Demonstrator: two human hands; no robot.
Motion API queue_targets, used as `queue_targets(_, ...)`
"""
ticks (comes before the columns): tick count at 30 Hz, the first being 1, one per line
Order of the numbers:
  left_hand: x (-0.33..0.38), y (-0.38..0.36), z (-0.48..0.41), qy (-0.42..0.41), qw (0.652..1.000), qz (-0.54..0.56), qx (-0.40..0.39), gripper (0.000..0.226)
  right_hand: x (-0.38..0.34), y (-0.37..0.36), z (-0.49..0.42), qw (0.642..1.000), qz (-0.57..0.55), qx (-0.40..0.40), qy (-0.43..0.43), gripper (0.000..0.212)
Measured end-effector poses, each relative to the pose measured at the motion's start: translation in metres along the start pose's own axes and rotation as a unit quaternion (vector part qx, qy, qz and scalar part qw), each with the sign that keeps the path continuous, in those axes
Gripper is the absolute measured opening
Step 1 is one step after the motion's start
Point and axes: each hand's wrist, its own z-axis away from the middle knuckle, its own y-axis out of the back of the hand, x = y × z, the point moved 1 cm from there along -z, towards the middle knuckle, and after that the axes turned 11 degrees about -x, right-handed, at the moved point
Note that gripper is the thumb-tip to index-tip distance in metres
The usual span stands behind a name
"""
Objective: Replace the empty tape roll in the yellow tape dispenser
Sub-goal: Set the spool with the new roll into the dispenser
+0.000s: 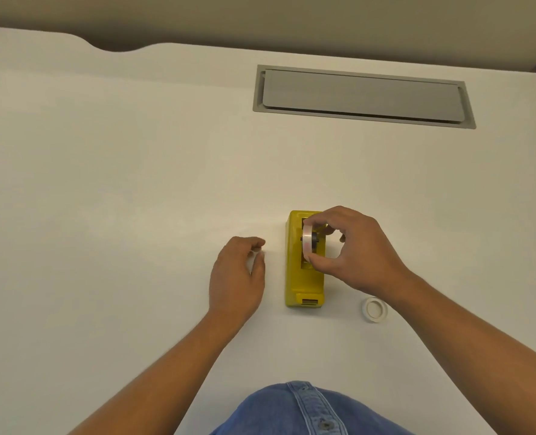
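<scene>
The yellow tape dispenser (304,279) stands on the white table (135,183), its cutter end toward me. My right hand (354,249) pinches a tape roll (308,241) on a black hub, held upright over the dispenser's open well. My left hand (238,274) rests on the table just left of the dispenser, fingers curled; something small and pale may sit at its fingertips, but I cannot tell. A white empty tape core (374,309) lies flat on the table to the right of the dispenser's near end.
A grey cable hatch (364,95) is set flush in the table at the back right. The table's far edge has a curved notch at the back left. My denim shirt (307,409) shows at the bottom edge.
</scene>
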Motion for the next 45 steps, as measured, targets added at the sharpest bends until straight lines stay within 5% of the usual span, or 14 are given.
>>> queue_targets(6,-0.045,-0.012,0.009,-0.104,0.969,-0.220,-0.029,0.026,0.006,-0.001,0.000,0.999,0.038,-0.004,-0.018,0.042)
queue_targets(34,-0.041,-0.013,0.008,-0.095,0.976,-0.196,-0.025,0.032,0.011,-0.008,-0.003,0.995,0.067,-0.029,-0.070,0.053)
queue_targets(45,-0.002,-0.015,0.036,-0.105,0.978,-0.143,-0.109,0.090,0.008,-0.010,0.001,0.993,0.086,-0.049,-0.058,0.050)
